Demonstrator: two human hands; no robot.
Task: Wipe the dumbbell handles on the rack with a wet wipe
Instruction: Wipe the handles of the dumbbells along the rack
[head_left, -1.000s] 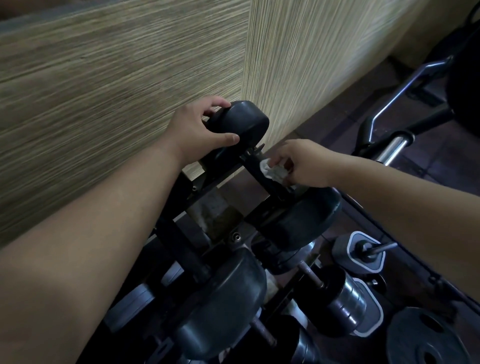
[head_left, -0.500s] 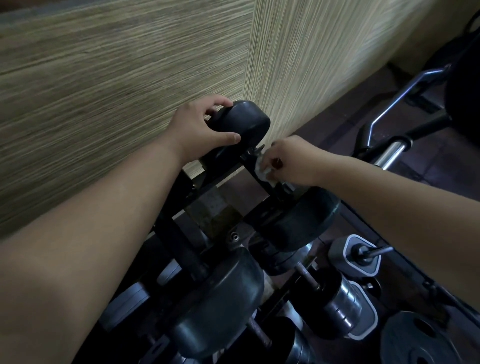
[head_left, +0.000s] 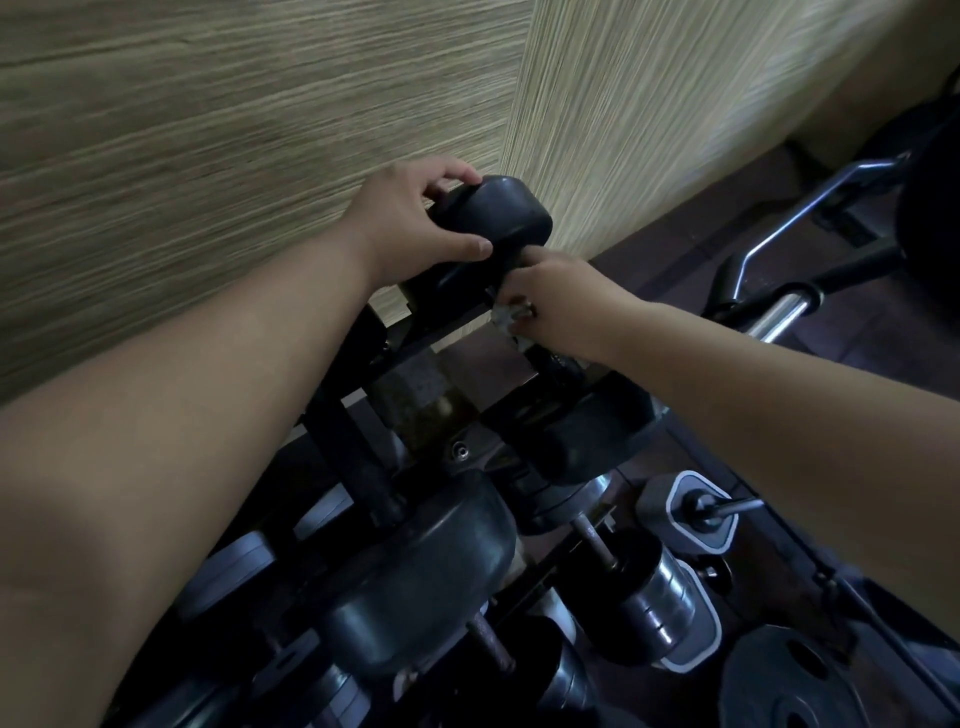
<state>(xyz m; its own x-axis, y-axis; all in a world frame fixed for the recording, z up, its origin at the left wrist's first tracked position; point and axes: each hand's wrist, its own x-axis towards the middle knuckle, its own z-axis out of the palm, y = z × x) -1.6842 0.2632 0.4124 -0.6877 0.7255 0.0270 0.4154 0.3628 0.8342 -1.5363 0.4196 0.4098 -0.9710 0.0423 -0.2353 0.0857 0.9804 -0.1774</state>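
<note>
My left hand grips the top dumbbell head on the rack, fingers curled round it. My right hand is just beside, fingers closed on the wet wipe, wrapped at the handle below that head.

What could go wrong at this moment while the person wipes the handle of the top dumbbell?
1. The left hand steadies only the far black rubber dumbbell head; a hard rub might roll the dumbbell on the black metal rack.
2. The right hand works in a tight gap beside the rack bar, so its fingers could get pinched.
3. The small crumpled white wet wipe may slip out and fall among the lower dumbbells.
</note>
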